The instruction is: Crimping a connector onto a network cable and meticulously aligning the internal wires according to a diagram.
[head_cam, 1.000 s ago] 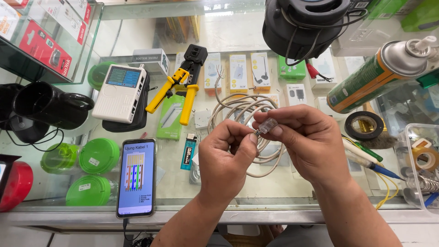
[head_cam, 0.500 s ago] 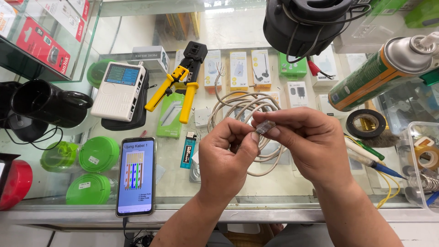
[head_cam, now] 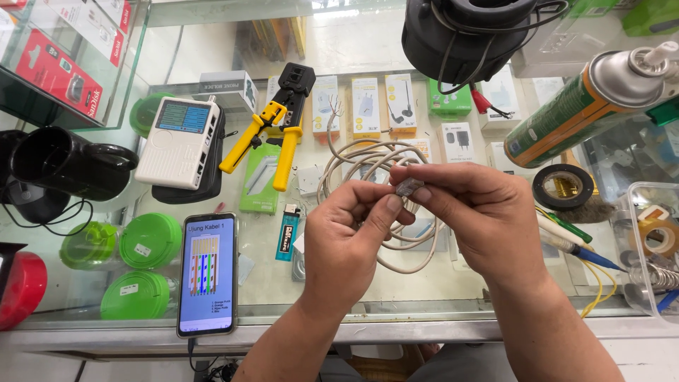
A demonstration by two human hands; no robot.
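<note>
Connector [head_cam: 409, 187] sits pinched between your right hand [head_cam: 472, 212] fingertips above the glass counter [head_cam: 424, 283], your left hand [head_cam: 353, 237] gripping the cable [head_cam: 368, 159] at it (coil trails behind), crimper [head_cam: 279, 127] well apart.

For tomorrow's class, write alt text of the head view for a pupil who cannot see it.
Two hands hold a small clear plug between them, right hand pinching it, left hand at the cable, above a glass counter. To the left lie a yellow crimper, a white tester and a phone showing coloured wires.
</note>
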